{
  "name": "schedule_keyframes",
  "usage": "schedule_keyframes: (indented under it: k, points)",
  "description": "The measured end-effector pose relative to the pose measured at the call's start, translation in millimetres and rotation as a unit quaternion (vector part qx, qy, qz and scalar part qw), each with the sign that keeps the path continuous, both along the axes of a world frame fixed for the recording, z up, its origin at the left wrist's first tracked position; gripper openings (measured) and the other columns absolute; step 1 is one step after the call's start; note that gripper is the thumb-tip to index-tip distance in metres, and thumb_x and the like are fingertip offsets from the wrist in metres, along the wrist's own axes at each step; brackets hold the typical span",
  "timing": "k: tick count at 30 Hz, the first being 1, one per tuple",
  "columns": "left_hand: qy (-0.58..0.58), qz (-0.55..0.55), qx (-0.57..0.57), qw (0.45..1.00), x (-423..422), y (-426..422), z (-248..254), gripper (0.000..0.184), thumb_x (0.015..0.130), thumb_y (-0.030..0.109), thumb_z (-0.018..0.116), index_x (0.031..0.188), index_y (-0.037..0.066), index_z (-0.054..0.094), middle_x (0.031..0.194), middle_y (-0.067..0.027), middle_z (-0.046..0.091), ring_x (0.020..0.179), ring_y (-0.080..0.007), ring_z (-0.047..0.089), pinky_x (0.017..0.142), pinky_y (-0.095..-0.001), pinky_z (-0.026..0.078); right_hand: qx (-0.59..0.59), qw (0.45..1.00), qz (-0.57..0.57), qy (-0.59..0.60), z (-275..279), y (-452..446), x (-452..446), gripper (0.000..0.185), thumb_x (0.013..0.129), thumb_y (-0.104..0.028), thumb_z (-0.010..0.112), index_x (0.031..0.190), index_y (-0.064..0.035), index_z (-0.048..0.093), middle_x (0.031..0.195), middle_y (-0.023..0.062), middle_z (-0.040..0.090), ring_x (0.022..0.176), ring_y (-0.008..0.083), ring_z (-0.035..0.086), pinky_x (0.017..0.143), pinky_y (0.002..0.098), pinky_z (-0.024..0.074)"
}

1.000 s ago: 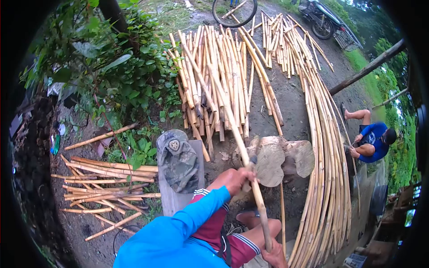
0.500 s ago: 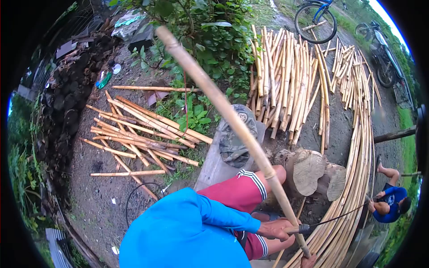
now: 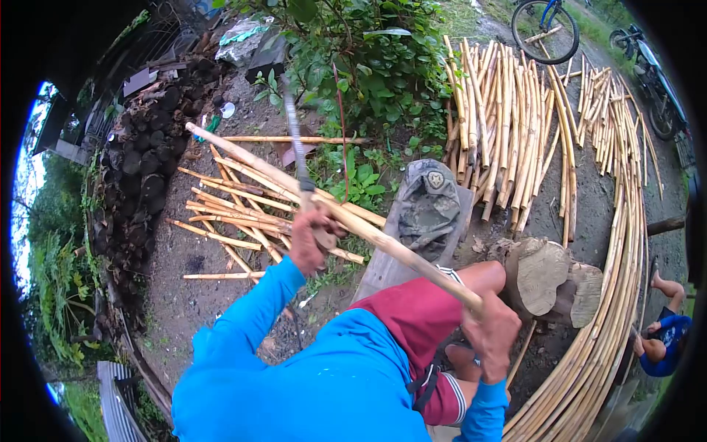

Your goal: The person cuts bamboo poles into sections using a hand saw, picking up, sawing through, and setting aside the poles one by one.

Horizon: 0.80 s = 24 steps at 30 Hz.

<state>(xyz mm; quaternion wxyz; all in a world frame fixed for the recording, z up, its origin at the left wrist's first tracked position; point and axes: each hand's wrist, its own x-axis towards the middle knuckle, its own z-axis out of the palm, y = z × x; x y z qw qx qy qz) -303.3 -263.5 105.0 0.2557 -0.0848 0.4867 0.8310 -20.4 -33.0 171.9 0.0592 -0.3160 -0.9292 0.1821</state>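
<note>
My left hand (image 3: 308, 241) is closed around the handle of a machete (image 3: 293, 129). Its blade, smeared by motion, points up toward the bushes and crosses the pole near the far part. A long bamboo pole (image 3: 383, 239) slants across the view from upper left to lower right. Around its lower end, above my leg, my right hand (image 3: 492, 331) is wrapped, slightly blurred. Beneath the pole, a camouflage cap (image 3: 431, 206) lies on a wooden plank (image 3: 379, 272) beside my knee.
Cut bamboo pieces (image 3: 250, 199) lie scattered at left, and a larger pile (image 3: 508, 125) at upper right. Long poles (image 3: 596, 339) run down the right side, beside tree stumps (image 3: 543, 276). A person in blue (image 3: 659, 342) sits at far right. A bicycle (image 3: 545, 29) stands at the top.
My left hand and the machete have swung from the lower right up to the left. The pole has tipped to a flatter slant, and my right hand has come higher with it.
</note>
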Motion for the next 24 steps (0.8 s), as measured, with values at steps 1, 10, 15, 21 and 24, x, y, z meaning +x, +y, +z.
schedule_keyframes:
  k: [1, 10, 15, 21, 24]
  points:
    - [0.009, 0.023, -0.012, 1.0, -28, -22, -10, 0.015, 0.067, 0.009, 0.056, 0.079, 0.01, 0.047, 0.074, -0.0049, 0.052, 0.064, -0.021, 0.059, 0.059, -0.0364, 0.051, -0.027, 0.999, 0.022, -0.007, 1, -16, -27, 0.03, 0.073, -0.027, 0.075, 0.078, -0.0065, 0.055, 0.072, 0.0143, 0.062, 0.067, 0.0369, 0.062, 0.059, 0.0464, 0.0481]
    - [0.116, 0.193, -0.269, 0.937, -75, -94, -45, 0.022, 0.07, 0.012, 0.06, 0.084, -0.005, 0.065, 0.073, -0.0111, 0.064, 0.059, -0.0176, 0.06, 0.05, -0.0279, 0.044, -0.292, 0.914, 0.217, 0.182, -34, -76, -103, 0.045, 0.078, -0.019, 0.074, 0.116, -0.0019, 0.057, 0.124, 0.0221, 0.052, 0.11, 0.0416, 0.056, 0.094, 0.0435, 0.0483]
    - [0.248, -0.052, -0.257, 0.933, -9, 13, -25, 0.02, 0.073, 0.014, 0.062, 0.089, 0.001, 0.065, 0.074, -0.0042, 0.062, 0.064, -0.012, 0.058, 0.055, -0.0275, 0.046, -0.381, 0.911, 0.094, 0.126, -58, -28, -7, 0.019, 0.082, -0.008, 0.07, 0.099, -0.0013, 0.067, 0.102, 0.0149, 0.064, 0.095, 0.0269, 0.065, 0.082, 0.0348, 0.054]
    - [0.345, -0.359, -0.116, 0.859, 95, 147, -26, 0.013, 0.08, 0.008, 0.062, 0.091, 0.002, 0.061, 0.074, 0.0004, 0.057, 0.06, -0.0061, 0.049, 0.053, -0.0221, 0.038, -0.35, 0.886, -0.248, 0.177, -149, 28, 162, 0.015, 0.09, -0.016, 0.065, 0.094, -0.001, 0.067, 0.089, 0.0051, 0.064, 0.078, 0.0107, 0.062, 0.066, 0.0257, 0.0499]
    - [0.321, -0.486, -0.078, 0.809, 142, 206, -24, 0.01, 0.074, 0.008, 0.066, 0.081, 0.001, 0.062, 0.071, -0.0083, 0.058, 0.063, -0.019, 0.057, 0.062, -0.0325, 0.046, -0.47, 0.703, -0.441, 0.3, -184, 20, 218, 0.022, 0.091, -0.025, 0.066, 0.097, -0.0034, 0.067, 0.085, 0.0028, 0.063, 0.069, 0.0098, 0.061, 0.062, 0.0242, 0.048]
